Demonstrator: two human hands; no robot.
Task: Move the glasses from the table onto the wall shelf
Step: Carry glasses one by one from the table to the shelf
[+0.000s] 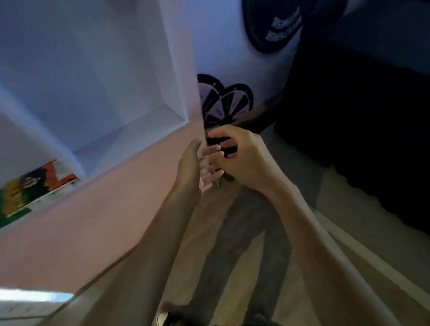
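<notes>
My two hands meet in mid-air just right of the wall shelf [124,163]. My right hand [241,159] is curled around a dark object, seemingly the glasses [218,142], only partly visible between its fingers. My left hand [199,165] is held flat, palm toward the right hand, its fingers touching the right hand's fingers beneath the dark object. The frame is blurred, so the shape of the glasses is unclear. The recessed white shelf compartment [108,77] lies up and left of both hands.
A lower shelf compartment holds a colourful book [25,195]. Dark round and heart-shaped decorations [224,101] hang on the white wall. A black surface [360,125] fills the right. Striped flooring and my legs lie below.
</notes>
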